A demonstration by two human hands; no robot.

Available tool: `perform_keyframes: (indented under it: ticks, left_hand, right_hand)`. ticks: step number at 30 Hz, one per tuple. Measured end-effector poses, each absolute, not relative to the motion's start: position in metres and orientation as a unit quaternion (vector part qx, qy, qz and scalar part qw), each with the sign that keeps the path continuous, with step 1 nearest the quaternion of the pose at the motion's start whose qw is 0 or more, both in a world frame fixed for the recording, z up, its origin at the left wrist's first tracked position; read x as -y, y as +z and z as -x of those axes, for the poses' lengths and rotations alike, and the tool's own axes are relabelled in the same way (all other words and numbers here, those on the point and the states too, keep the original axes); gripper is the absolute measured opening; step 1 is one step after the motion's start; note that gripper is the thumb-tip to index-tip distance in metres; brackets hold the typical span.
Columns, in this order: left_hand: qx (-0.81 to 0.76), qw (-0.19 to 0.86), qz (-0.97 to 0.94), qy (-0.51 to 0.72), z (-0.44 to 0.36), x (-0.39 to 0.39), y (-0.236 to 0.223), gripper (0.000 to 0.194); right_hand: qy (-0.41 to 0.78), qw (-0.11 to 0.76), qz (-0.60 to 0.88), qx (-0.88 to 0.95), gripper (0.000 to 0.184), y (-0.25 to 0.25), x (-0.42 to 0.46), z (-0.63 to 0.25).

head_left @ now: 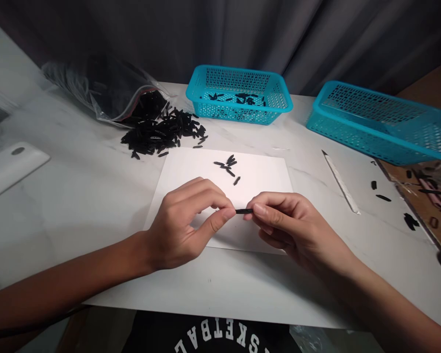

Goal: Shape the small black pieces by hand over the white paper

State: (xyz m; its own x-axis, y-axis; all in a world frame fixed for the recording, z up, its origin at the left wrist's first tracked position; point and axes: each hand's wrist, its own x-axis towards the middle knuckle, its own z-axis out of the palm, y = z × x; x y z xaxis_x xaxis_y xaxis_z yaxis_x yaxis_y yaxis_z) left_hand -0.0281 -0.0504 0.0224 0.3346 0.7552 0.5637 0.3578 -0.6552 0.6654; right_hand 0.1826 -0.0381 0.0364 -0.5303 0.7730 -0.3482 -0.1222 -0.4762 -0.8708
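A small, slim black piece (244, 211) is stretched level between my two hands, above a white sheet of paper (191, 166). My left hand (194, 220) pinches its left end between thumb and fingertips. At the other end, the thumb and fingers of my right hand (286, 218) close on it. Its exact kind cannot be made out. Several similar loose black pieces (226, 166) lie on the paper just beyond my hands.
A clear bag (106, 93) spills a heap of black pieces (158, 132) at the back left. One blue basket (238, 115) holds several pieces; another blue basket (375, 137) stands right. A white-wrapped pencil-like stick (341, 182) and scattered black pieces (410, 221) lie at right.
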Motion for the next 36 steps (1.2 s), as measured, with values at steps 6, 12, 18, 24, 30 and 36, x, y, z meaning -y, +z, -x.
perform_keyframes:
  ticks: [6, 12, 18, 24, 30, 36]
  left_hand:
    - [-0.355, 0.226, -0.787, 0.452, 0.028, 0.051, 0.024, 0.012]
    - [-0.354, 0.234, -0.786, 0.45, 0.028, 0.051, 0.024, 0.013]
    - [-0.353, 0.246, -0.782, 0.45, 0.028, 0.051, 0.025, 0.014]
    - [-0.407, 0.247, -0.748, 0.463, 0.027, 0.051, 0.016, 0.007]
    - [-0.412, 0.206, -0.761, 0.457, 0.031, 0.043, 0.01, 0.006]
    - [-0.406, 0.186, -0.798, 0.404, 0.031, 0.041, 0.008, 0.019]
  right_hand:
    - [0.772, 0.291, 0.381, 0.418, 0.02, 0.036, 0.039, -0.183]
    - [0.778, 0.283, 0.378, 0.415, 0.019, 0.036, 0.037, -0.183]
    - [0.787, 0.272, 0.374, 0.408, 0.023, 0.031, 0.043, -0.183]
    - [0.698, 0.375, 0.444, 0.419, 0.019, 0.055, -0.035, -0.179]
    - [0.62, 0.475, 0.434, 0.45, 0.033, 0.077, -0.105, -0.165]
    - [0.776, 0.218, 0.376, 0.457, 0.064, 0.028, -0.01, -0.14]
